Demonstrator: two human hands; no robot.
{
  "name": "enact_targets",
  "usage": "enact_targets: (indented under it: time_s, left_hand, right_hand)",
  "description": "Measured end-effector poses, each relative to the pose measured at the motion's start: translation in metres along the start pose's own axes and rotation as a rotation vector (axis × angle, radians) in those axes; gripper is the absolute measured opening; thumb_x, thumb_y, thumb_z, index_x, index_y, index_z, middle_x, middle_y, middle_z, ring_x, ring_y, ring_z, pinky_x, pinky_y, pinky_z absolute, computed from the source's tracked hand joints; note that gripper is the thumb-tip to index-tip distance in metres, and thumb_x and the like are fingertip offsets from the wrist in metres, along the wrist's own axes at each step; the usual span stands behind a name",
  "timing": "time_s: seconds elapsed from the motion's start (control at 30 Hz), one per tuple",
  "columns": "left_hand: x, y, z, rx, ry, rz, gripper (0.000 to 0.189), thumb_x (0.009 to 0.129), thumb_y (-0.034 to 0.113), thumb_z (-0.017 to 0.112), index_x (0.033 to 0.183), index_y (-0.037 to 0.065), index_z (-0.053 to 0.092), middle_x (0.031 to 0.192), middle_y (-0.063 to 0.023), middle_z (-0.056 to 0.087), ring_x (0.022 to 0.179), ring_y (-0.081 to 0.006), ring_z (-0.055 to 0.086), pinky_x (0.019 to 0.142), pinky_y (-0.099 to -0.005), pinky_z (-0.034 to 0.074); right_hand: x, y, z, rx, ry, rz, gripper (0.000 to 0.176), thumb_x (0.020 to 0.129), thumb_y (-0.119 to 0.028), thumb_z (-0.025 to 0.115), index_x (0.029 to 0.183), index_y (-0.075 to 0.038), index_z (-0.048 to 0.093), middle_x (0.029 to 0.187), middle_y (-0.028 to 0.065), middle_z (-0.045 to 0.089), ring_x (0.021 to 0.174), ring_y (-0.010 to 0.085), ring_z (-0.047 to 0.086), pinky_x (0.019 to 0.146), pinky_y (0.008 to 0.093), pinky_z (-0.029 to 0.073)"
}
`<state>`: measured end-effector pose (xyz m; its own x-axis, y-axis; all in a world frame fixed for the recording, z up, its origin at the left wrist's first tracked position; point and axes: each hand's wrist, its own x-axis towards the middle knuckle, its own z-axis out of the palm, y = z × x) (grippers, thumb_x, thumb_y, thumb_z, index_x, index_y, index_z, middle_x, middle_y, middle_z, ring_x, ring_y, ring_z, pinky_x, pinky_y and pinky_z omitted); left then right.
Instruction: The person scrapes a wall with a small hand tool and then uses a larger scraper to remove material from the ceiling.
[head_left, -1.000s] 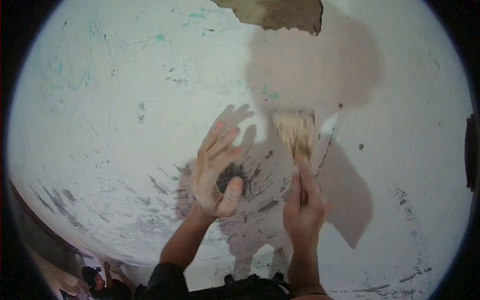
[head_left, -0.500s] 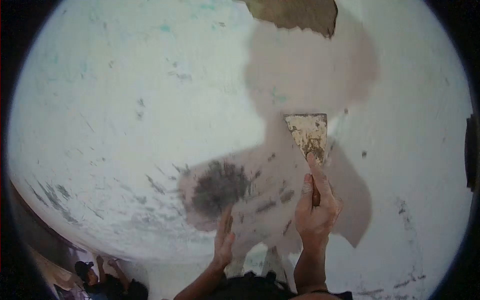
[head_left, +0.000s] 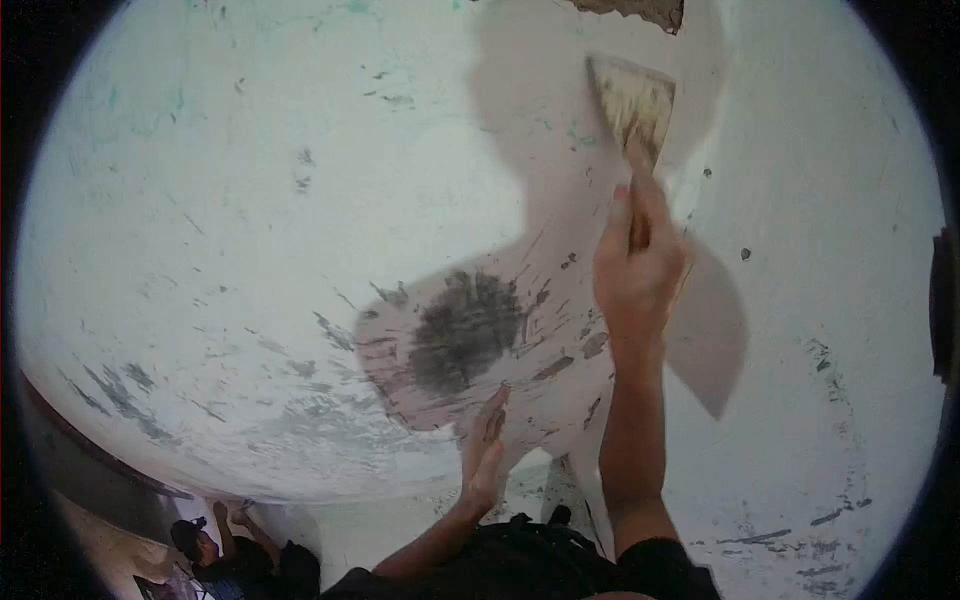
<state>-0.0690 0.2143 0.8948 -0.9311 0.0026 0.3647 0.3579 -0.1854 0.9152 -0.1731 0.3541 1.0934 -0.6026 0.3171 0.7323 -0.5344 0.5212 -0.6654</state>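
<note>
My right hand (head_left: 640, 265) is wrapped around the handle of a putty knife (head_left: 640, 100), with the index finger stretched along the blade. The blade is wide, worn and coated with dried pale material. Its broad edge points up the white wall (head_left: 260, 240), just below a rough brown patch (head_left: 645, 10) at the top of the view. Lower down, my left hand (head_left: 484, 460) is held near the wall, fingers straight and nothing in it. Just above its fingertips is a dark grey round patch (head_left: 467, 335) on the wall.
Grey scuffs and streaks (head_left: 130, 400) mark the wall's lower left, and more dark marks (head_left: 825, 570) lie at lower right. Another person (head_left: 225, 555) in a dark cap is at bottom left, arms raised to the wall. My shadow (head_left: 560, 180) falls across the wall.
My right hand has moved up the wall with the putty knife, toward the brown patch. The left hand stays low, slightly further right in view. The view has shifted a little.
</note>
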Motion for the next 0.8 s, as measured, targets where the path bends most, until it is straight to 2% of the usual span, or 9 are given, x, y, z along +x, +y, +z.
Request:
enact_targets:
  time_s: [0.07, 0.13, 0.37, 0.47, 0.53, 0.57, 0.63, 0.73, 0.8]
  left_hand:
    - [0.002, 0.003, -0.006, -0.017, 0.028, 0.016, 0.072, 0.083, 0.049, 0.045, 0.134, 0.001, 0.025, 0.14, -0.0197, 0.021, 0.132, -0.0318, 0.016, 0.106, -0.0458, 0.01]
    - [-0.001, 0.001, -0.013, -0.043, 0.073, 0.012, 0.072, 0.083, 0.05, 0.045, 0.133, 0.002, 0.026, 0.139, -0.0197, 0.022, 0.131, -0.032, 0.017, 0.106, -0.0462, 0.011]
    - [-0.003, -0.014, -0.032, -0.039, 0.193, 0.011, 0.066, 0.085, 0.047, 0.042, 0.132, 0.002, 0.029, 0.138, -0.0194, 0.026, 0.13, -0.0321, 0.021, 0.104, -0.047, 0.016]
    - [-0.004, -0.015, -0.029, -0.034, 0.206, 0.004, 0.066, 0.084, 0.046, 0.043, 0.131, 0.002, 0.03, 0.137, -0.0187, 0.027, 0.13, -0.0314, 0.022, 0.103, -0.0466, 0.018]
    - [-0.003, -0.012, -0.031, -0.013, 0.227, -0.015, 0.066, 0.084, 0.046, 0.044, 0.131, 0.002, 0.03, 0.137, -0.0186, 0.028, 0.13, -0.0312, 0.023, 0.103, -0.0463, 0.018]
    - [-0.006, -0.012, -0.033, 0.01, 0.25, -0.057, 0.067, 0.084, 0.047, 0.044, 0.131, 0.002, 0.03, 0.137, -0.0184, 0.028, 0.13, -0.031, 0.023, 0.103, -0.046, 0.018]
    - [-0.005, -0.02, -0.039, 0.007, 0.267, -0.058, 0.067, 0.084, 0.048, 0.045, 0.131, 0.003, 0.031, 0.136, -0.0181, 0.029, 0.129, -0.0312, 0.023, 0.103, -0.046, 0.019]
    - [-0.008, -0.017, -0.032, 0.009, 0.353, -0.016, 0.064, 0.084, 0.047, 0.043, 0.128, 0.001, 0.035, 0.134, -0.0185, 0.032, 0.128, -0.0303, 0.026, 0.102, -0.0451, 0.02]
    - [-0.014, -0.014, -0.03, 0.051, 0.361, -0.022, 0.065, 0.084, 0.047, 0.043, 0.128, 0.001, 0.035, 0.134, -0.0185, 0.032, 0.128, -0.0303, 0.026, 0.102, -0.0455, 0.02]
  right_hand:
    - [0.01, -0.017, -0.003, 0.062, 0.06, -0.006, 0.032, 0.087, -0.005, 0.046, 0.119, -0.001, 0.051, 0.109, 0.0155, 0.06, 0.1, 0.0167, 0.057, 0.082, 0.0261, 0.045]
    - [-0.013, -0.016, -0.021, -0.08, 0.089, -0.198, 0.032, 0.087, -0.007, 0.048, 0.118, -0.003, 0.053, 0.083, 0.0126, 0.063, 0.053, 0.0072, 0.044, 0.049, 0.0208, 0.038]
    - [-0.071, 0.075, -0.002, -0.176, 0.143, -0.254, 0.033, 0.087, -0.004, 0.046, 0.119, 0.001, 0.051, 0.082, 0.011, 0.065, 0.054, 0.0043, 0.048, 0.049, 0.0189, 0.039]
    - [-0.029, 0.053, -0.002, 0.055, 0.121, -0.061, 0.033, 0.087, -0.004, 0.045, 0.12, 0.001, 0.05, 0.093, 0.0141, 0.064, 0.057, 0.0042, 0.05, 0.051, 0.0171, 0.039]
    - [-0.025, 0.03, -0.024, -0.03, -0.076, 0.251, 0.033, 0.089, -0.006, 0.042, 0.119, 0.003, 0.049, 0.111, 0.0166, 0.058, 0.08, 0.0105, 0.057, 0.072, 0.0218, 0.044]
    - [-0.038, 0.039, -0.026, -0.028, -0.077, 0.247, 0.033, 0.089, -0.006, 0.042, 0.119, 0.003, 0.049, 0.111, 0.0166, 0.058, 0.08, 0.0105, 0.057, 0.072, 0.0218, 0.044]
    - [-0.056, 0.052, -0.024, 0.016, 0.135, -0.177, 0.032, 0.087, -0.004, 0.046, 0.118, -0.002, 0.053, 0.094, 0.0108, 0.065, 0.047, 0.0021, 0.036, 0.043, 0.016, 0.029]
    - [-0.047, 0.041, -0.033, 0.022, 0.03, 0.026, 0.031, 0.086, -0.003, 0.046, 0.117, -0.003, 0.054, 0.095, 0.0122, 0.064, 0.05, 0.0021, 0.041, 0.044, 0.0171, 0.033]
    - [-0.036, 0.04, -0.028, 0.056, 0.003, -0.076, 0.032, 0.086, -0.003, 0.046, 0.117, -0.003, 0.054, 0.095, 0.0133, 0.064, 0.051, 0.0024, 0.043, 0.045, 0.0177, 0.035]
